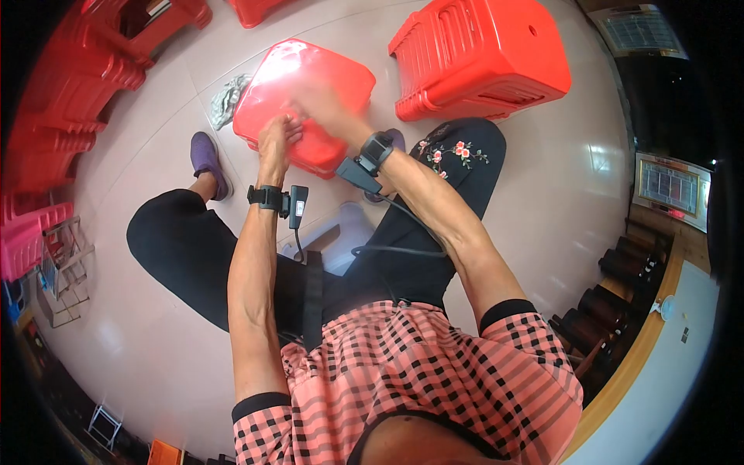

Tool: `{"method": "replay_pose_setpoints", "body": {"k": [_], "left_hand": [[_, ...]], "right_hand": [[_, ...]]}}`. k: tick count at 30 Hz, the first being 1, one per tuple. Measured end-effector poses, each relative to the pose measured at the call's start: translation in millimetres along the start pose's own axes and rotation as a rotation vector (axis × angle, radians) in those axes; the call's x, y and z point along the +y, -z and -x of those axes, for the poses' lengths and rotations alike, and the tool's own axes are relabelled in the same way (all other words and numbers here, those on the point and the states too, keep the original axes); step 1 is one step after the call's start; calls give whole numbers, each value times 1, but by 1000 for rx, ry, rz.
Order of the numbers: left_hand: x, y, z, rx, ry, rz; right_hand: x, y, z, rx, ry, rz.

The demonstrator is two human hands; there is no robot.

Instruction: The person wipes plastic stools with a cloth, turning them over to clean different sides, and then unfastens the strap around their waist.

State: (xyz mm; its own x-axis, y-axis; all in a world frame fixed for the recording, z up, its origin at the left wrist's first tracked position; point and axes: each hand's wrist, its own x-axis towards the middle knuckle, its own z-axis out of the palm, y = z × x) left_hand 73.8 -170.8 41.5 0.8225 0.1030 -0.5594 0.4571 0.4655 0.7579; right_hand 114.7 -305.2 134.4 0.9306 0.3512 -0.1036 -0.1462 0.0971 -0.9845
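A red plastic stool (341, 77) stands on the floor between my feet, with bright glare on its smooth top. My left hand (279, 133) is over the near part of the stool top, its fingers curled in. Whether anything is pinched in those fingers cannot be made out. Just to its right, my right hand (319, 107) is above the same top, smeared by motion, so its fingers do not show clearly. A crumpled grey-white cloth or bag (228, 101) lies on the floor against the stool's left side.
A stack of red stools (484, 58) stands at the upper right, and more red stools (70, 101) line the left. I sit on a pale grey stool (333, 236). A metal folding frame (66, 267) is at far left. Dark brown jars (601, 310) line the right wall.
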Motion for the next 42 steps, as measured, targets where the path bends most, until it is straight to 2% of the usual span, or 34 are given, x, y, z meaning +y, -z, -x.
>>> {"method": "replay_pose_setpoints", "body": {"k": [17,20,26,29,32,35,42], "left_hand": [[-1,0,-1,45,22,105],[-7,0,-7,66,-4,64],[-4,-6,3,36,-127,-43],[3,-21,18,111,-212,-95],[-7,-18,16,113,-256,-33],[-11,-17,14,93,-248,30],[-17,-12,5,100,-300,-69]], "right_hand": [[22,-2,0,220,359,433],[21,-5,6,142,293,476],[21,-6,10,63,401,624],[26,-4,9,28,505,697],[23,-3,11,-65,638,952],[24,-5,11,-94,691,925],[30,-6,10,-94,598,882]]}}
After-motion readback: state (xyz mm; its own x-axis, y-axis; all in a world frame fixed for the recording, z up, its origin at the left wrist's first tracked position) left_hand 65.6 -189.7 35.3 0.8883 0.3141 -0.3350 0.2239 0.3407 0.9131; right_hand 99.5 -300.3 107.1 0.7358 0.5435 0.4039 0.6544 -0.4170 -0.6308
